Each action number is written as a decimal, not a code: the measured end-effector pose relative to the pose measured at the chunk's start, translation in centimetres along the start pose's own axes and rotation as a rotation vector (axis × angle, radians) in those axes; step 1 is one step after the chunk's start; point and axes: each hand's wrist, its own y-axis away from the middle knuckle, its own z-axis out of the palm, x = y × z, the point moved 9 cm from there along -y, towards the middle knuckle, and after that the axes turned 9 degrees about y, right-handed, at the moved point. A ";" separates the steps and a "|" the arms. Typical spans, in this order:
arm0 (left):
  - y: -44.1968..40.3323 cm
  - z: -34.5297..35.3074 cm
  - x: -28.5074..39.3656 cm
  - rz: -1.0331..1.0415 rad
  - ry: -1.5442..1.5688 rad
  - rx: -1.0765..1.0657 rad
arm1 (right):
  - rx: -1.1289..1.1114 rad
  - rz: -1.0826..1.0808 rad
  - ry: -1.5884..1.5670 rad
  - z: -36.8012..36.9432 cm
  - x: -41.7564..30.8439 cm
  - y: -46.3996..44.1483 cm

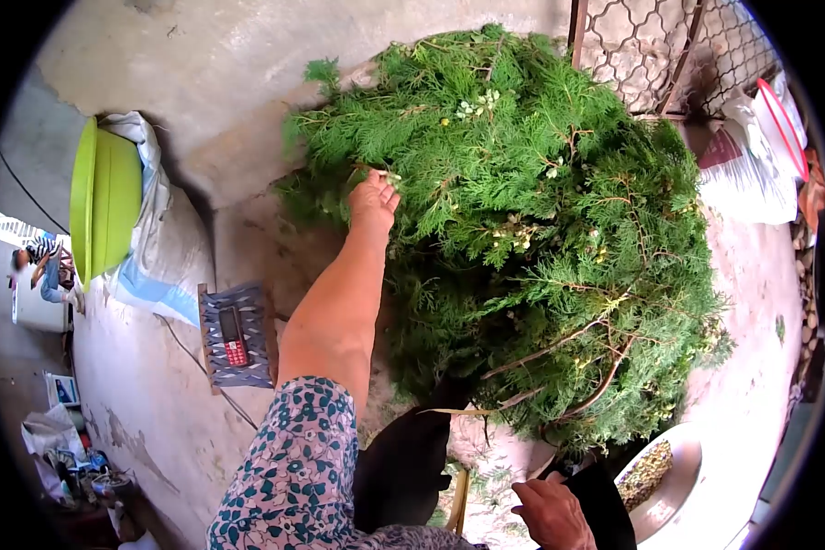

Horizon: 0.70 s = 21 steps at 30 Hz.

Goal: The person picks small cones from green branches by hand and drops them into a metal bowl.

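A large heap of green conifer branches (522,202) with small pale cones covers the middle of the floor. My left hand (374,197) reaches to the heap's upper left edge, fingers bent together at a sprig; what lies between the fingertips is too small to make out. Low in the view, my right hand (552,513) is beside a black object, with its fingers curled and partly hidden; whether it holds anything is unclear. A white basin (692,467) with small yellowish-green pieces in it stands at the lower right.
A woven stool (264,325) with a red and black phone (235,345) on it is left of my arm. Behind it are a full sack (179,243) and a green basin (117,197). White bags (752,183) stand far right. Another person (50,266) is far left.
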 end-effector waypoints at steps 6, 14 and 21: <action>-0.9 -1.5 1.3 -0.040 -0.038 -0.007 | 0.010 0.003 0.032 0.4 0.5 0.4; -0.4 -1.7 2.1 0.039 0.216 0.038 | -0.010 -0.019 0.007 0.3 0.3 0.7; 8.0 -1.9 0.8 0.313 0.071 0.089 | -0.053 -0.045 0.097 0.0 -1.2 0.3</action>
